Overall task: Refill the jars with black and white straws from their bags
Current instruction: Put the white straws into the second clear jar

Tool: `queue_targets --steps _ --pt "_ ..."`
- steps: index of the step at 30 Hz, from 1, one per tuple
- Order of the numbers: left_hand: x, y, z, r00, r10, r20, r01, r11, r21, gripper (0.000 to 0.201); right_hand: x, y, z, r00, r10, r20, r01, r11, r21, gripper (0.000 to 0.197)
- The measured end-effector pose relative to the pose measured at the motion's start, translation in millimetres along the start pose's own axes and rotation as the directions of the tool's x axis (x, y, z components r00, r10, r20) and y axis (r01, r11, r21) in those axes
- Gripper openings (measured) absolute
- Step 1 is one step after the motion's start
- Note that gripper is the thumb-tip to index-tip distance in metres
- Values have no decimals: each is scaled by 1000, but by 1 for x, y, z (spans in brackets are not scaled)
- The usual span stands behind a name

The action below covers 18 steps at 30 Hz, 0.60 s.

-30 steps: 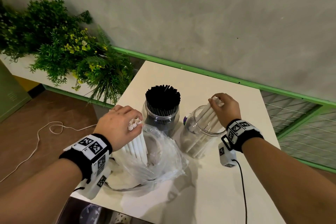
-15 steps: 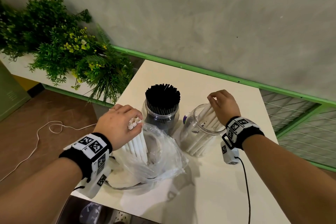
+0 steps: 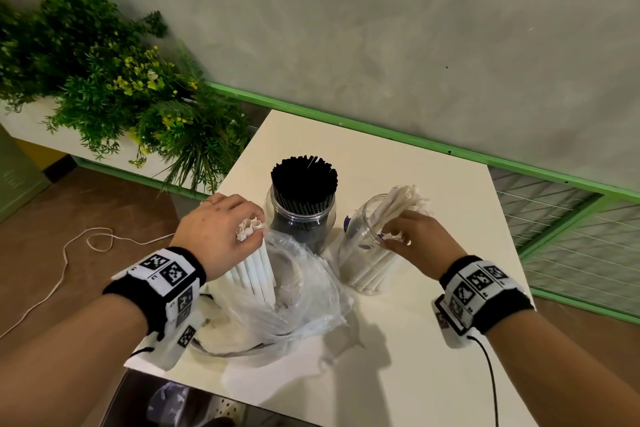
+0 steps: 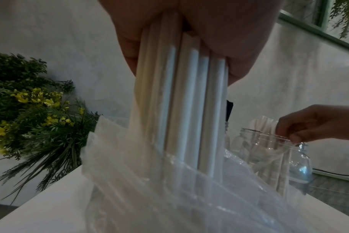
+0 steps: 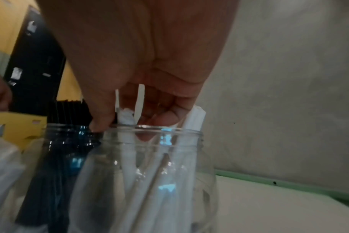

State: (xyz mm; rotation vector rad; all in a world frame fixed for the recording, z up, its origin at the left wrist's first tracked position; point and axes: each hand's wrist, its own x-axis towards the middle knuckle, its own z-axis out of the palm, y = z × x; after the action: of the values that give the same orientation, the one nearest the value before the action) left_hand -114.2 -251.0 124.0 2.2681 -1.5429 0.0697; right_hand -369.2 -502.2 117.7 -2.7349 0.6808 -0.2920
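Observation:
My left hand (image 3: pixel 251 230) grips the tops of a bunch of white straws (image 3: pixel 256 267) standing upright in a crumpled clear bag (image 3: pixel 298 302) at the table's near left. In the left wrist view the white straws (image 4: pixel 181 102) run from my palm down into the bag (image 4: pixel 169 197). My right hand (image 3: pixel 391 239) pinches the near rim of the clear jar (image 3: pixel 367 267), thumb outside and fingertips inside the mouth (image 5: pixel 133 124). White straws (image 3: pixel 405 201) lean against the jar's far side. Left of it, a second jar (image 3: pixel 301 215) is packed with black straws.
The small white table (image 3: pixel 433 340) ends close on the left and near sides. A leafy planter (image 3: pixel 114 104) stands off its left edge. A green rail (image 3: pixel 381 130) and a wall run behind, with wire mesh (image 3: pixel 571 236) at the right. A white cord (image 3: pixel 65 253) lies on the floor.
My right hand let go of the straw tops at the jar's far side and came back to pinch the near rim. Those straws now lean in the jar. My left hand has stayed put.

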Motion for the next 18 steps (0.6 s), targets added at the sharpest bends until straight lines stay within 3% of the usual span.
queue_targets --steps 2,7,14,18 --pt "0 0 0 1000 -3 1 3 1000 -3 36 5 -4 -6 1000 25 -14 -24 998 62 9" --pt "-1 -1 0 1000 -12 -9 12 1000 -4 36 40 -2 -30 978 60 -199 -71 996 -52 11" --pt "-4 -1 0 1000 -15 -21 15 1000 7 34 56 27 -26 942 225 -249 -250 966 -72 18" --pt "-5 -3 1 1000 -17 -23 18 1000 16 32 38 24 -11 912 129 -390 -169 983 -70 25"
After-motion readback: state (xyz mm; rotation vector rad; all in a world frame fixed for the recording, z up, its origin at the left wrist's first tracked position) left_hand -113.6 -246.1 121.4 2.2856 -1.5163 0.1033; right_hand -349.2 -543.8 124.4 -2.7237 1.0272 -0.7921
